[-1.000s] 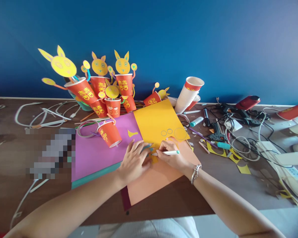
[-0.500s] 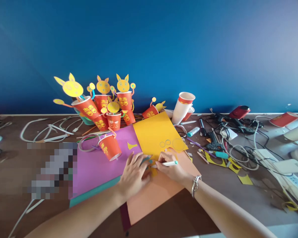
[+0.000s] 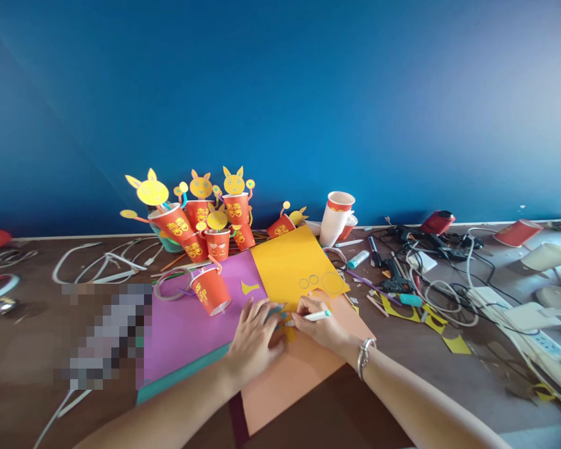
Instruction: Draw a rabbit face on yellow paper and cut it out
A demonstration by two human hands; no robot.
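Observation:
My right hand is closed around a white marker with a green end, its tip down at a small yellow paper piece with teal marks. Spread flat beside it, my left hand presses on the papers, and its fingers partly cover the small piece. Beneath both hands lies a peach sheet. A yellow sheet with pencilled circles is just beyond them. To the left, a red paper cup with a bent orange arm lies tipped on a purple sheet.
Several red cups with yellow animal faces stand at the back left. A stack of white cups is behind the yellow sheet. On the right lie a glue gun, yellow scraps, cables and a power strip.
The camera view has tilted up slightly, so the cups and papers sit lower in the picture. My left hand stays on the papers; my right hand keeps the marker at the small piece.

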